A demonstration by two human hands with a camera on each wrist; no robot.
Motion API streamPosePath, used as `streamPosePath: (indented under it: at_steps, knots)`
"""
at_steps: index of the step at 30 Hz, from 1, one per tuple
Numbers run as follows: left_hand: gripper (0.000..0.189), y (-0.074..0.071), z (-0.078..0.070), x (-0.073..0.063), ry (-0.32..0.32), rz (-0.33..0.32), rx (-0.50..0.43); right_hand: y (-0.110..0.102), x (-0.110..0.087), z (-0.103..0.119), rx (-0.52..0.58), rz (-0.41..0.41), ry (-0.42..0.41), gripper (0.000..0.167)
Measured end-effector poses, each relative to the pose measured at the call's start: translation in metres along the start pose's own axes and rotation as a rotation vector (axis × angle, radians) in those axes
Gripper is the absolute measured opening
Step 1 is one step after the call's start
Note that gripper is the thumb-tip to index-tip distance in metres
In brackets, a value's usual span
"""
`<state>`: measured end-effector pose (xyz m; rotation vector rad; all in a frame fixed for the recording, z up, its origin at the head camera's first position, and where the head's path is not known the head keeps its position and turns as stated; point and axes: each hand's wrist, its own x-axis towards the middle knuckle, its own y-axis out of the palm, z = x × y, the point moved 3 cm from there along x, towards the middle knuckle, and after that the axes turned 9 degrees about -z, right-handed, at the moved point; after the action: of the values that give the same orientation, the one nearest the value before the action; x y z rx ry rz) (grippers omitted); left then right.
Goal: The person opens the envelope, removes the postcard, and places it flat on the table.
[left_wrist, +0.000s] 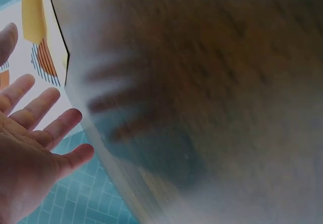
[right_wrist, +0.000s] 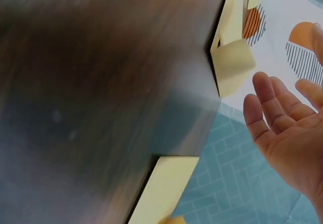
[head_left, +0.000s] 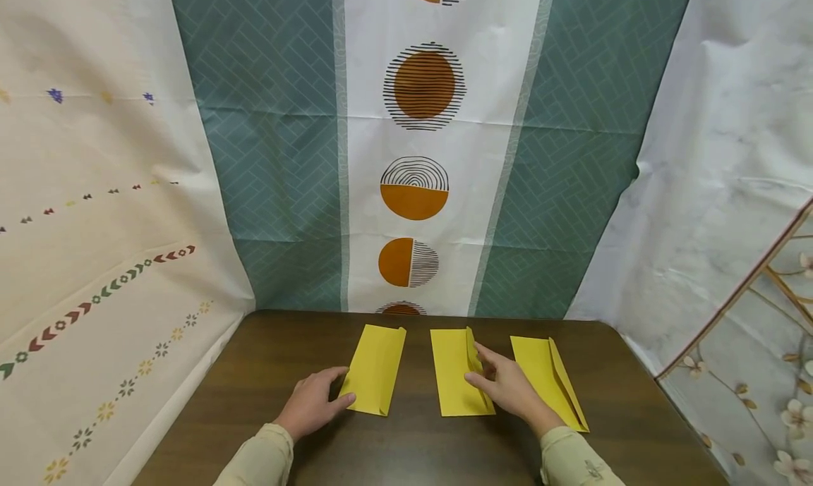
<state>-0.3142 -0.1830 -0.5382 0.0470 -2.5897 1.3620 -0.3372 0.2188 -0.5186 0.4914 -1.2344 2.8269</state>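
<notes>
Yellow rectangular paper envelopes (head_left: 449,384) lie on a brown wooden surface (head_left: 413,447), left hand (head_left: 314,401) and right hand (head_left: 510,389) (fingers loosely spread, empty) by two.

1. Bare table (head_left: 416,394) shows between the left envelope (head_left: 373,369) and the middle envelope (head_left: 452,384); a hand could slip through (narrow, so edgewise).
2. The right hand (head_left: 508,386) crosses the gap between the middle envelope and the right envelope (head_left: 540,366), blocking it.
3. The left hand (head_left: 315,400) obstructs the left envelope's outer side.
4. Open room lies between the sleeves (head_left: 263,454).
5. Hanging cloth (head_left: 292,274) walls the far edge.
</notes>
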Motion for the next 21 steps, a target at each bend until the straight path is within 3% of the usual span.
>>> streamPosePath:
  at_steps: [6,21]
  knots:
    - [0.059,0.006,-0.001,0.003,0.024,0.007,0.005,0.009,0.002,0.012,0.009,0.017,0.014,0.076]
    - [0.058,0.018,-0.005,0.009,0.052,0.034,0.029,0.036,0.008,0.039,0.032,0.129,-0.117,0.074]
